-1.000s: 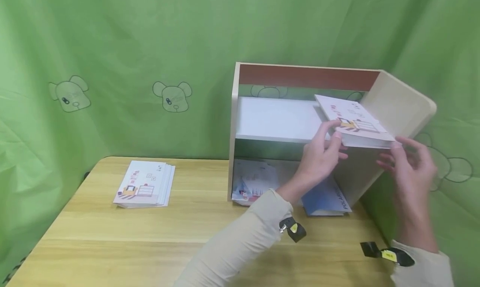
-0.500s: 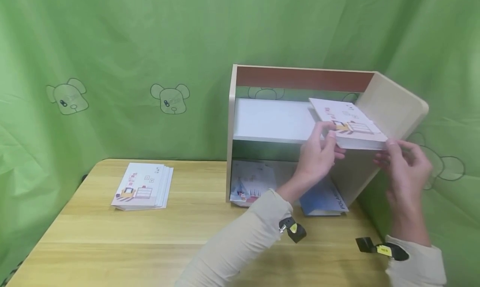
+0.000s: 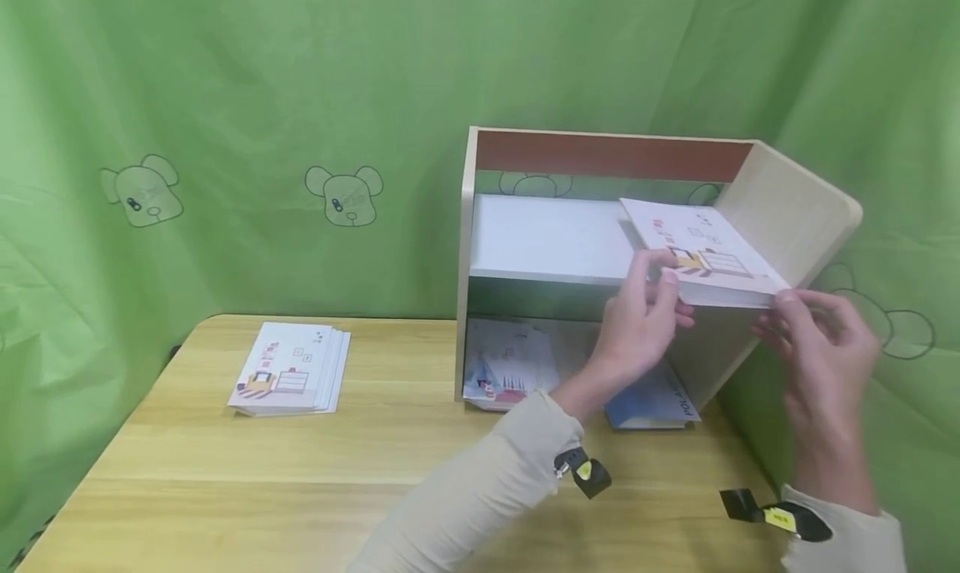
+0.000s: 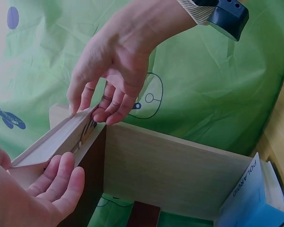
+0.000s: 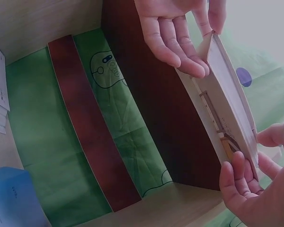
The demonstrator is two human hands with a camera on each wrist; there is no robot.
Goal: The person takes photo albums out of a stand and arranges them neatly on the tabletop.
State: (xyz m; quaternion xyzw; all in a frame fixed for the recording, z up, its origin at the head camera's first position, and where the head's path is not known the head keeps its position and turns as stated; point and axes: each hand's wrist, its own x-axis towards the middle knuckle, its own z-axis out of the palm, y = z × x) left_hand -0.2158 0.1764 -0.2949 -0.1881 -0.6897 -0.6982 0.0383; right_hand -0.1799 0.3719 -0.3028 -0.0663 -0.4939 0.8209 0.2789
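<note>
Both hands hold a white book [image 3: 708, 252], its cover printed with an orange armchair and a chest of drawers. It lies tilted at the right end of the upper shelf [image 3: 551, 236], its front end jutting past the shelf edge. My left hand [image 3: 637, 323] pinches the near left corner, thumb and forefinger on the book. At the near right corner my right hand [image 3: 828, 352] pinches the edge. The left wrist view shows the pale page block [image 4: 61, 135] between the covers. Whether the book's underside touches the shelf cannot be told.
A small wooden bookcase [image 3: 467, 306] stands at the table's back right. Its lower level holds several white books [image 3: 513, 352] and a blue POLAROID book [image 3: 648, 398]. A white book stack [image 3: 281, 369] lies on the left of the wooden table [image 3: 247, 473]. Green curtain [image 3: 247, 73] hangs behind.
The book's front end has come slightly lower and nearer to me, and both hands have moved with it. Their holds on the corners look the same.
</note>
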